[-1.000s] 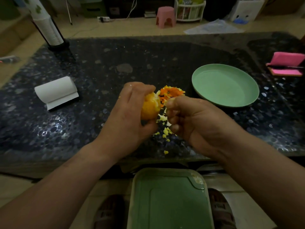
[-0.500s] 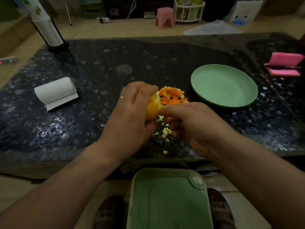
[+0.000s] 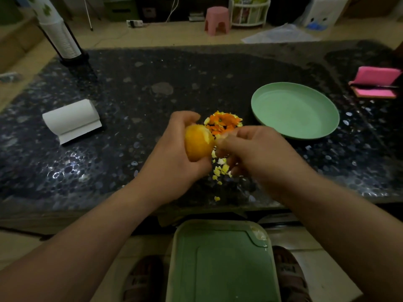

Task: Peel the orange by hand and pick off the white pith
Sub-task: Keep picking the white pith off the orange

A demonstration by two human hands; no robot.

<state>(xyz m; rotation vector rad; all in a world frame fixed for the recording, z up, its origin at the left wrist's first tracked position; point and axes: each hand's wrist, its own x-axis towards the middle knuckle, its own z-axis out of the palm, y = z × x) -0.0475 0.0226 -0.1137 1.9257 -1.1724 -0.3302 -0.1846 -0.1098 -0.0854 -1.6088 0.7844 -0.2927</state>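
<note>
I had my left hand wrapped round the orange, fingers curled over its far side and thumb tucked beneath, holding it just above the near part of the dark speckled table. The fruit's bare yellow-orange flesh faced up and toward me, with a paler ragged patch along its right edge. My right hand came in from the other side, knuckles up and fingers curled, thumb and forefinger tips pinched together right at that pale edge and touching the fruit. The hand was blurred, so I could not tell whether a shred of pith sat between the tips. Straight behind the orange lay a small heap of orange peel scraps on the table. Beneath and between my hands was a loose scatter of pale yellow pith bits, with one stray piece nearer the table's front edge. To the right of the peel heap, close but not touching it, sat a green plate. A white paper roll lay well off to the left with its loose end spread flat. A stack of paper cups stood in a black holder at the far left corner. A pink folded thing lay by the right edge. Below the table edge, a green tray lay between my sandalled feet.
</note>
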